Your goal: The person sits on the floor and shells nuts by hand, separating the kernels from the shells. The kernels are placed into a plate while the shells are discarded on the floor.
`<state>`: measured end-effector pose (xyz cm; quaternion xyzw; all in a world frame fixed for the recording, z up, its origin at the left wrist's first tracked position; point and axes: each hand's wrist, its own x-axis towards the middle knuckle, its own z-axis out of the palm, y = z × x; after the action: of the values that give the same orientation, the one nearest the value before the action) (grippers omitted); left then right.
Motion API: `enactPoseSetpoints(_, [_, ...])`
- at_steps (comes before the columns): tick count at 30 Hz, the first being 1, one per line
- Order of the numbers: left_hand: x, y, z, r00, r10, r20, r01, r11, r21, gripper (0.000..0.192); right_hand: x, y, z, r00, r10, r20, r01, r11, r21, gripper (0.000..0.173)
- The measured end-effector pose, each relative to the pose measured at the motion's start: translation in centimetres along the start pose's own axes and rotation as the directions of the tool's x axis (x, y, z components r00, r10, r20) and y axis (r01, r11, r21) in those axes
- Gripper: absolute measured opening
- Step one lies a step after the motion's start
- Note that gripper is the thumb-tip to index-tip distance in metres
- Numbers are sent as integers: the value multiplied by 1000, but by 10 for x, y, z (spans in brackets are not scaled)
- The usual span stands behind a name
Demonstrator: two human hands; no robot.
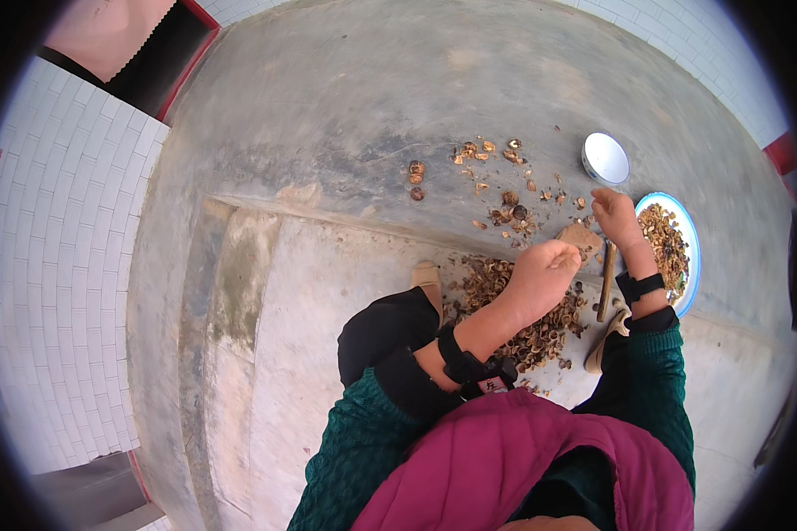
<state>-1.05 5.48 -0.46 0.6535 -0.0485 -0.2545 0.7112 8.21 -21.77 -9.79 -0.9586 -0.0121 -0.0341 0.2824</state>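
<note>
My left hand [550, 272] is curled, thumb against fingers, above a heap of broken nut shells [544, 338]; whether something small is in it cannot be made out. Beside its fingertips a flat brown stone or brick piece [577, 239] lies on the ledge. My right hand [615, 211] is bent near the white bowl [605, 158], fingers curled, their tips hard to see. A wooden stick or tool handle [607, 282] lies below it. To the right, a blue-rimmed white dish [690, 265] holds nut pieces [664, 242]. Several nuts [416, 178] and shell bits [514, 216] lie on the concrete.
A concrete step edge [372, 229] runs across between the raised ledge and the lower floor. My feet, in light shoes [426, 273], flank the shell heap. White tiled walls [73, 265] stand at the left and upper right, with a red-framed opening at the upper left.
</note>
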Motion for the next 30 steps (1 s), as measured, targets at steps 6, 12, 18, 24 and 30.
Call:
enactPoseSetpoints(6, [-9, 7, -31, 1000, -18, 12, 21, 929, -368, 30, 86, -86, 108, 960, -201, 194, 191, 979, 71, 29])
enactPoseSetpoints(12, [-15, 9, -55, 999, -3, -32, -12, 882, -471, 28, 153, -116, 182, 942, -293, 165, 310, 947, -89, 41])
enactPoseSetpoints(18, [-14, 12, -62, 996, -59, -68, 20, 880, -475, 25, 175, -119, 218, 903, -350, 248, 410, 873, -263, 42])
enactPoseSetpoints(24, [-17, 11, -64, 996, -66, -53, 36, 897, -441, 26, 176, -109, 220, 918, -352, 185, 383, 907, -175, 26])
enactPoseSetpoints(30, [-13, 4, -60, 989, -74, -131, -18, 805, -593, 26, 159, -92, 182, 966, -209, 150, 151, 933, 327, 19])
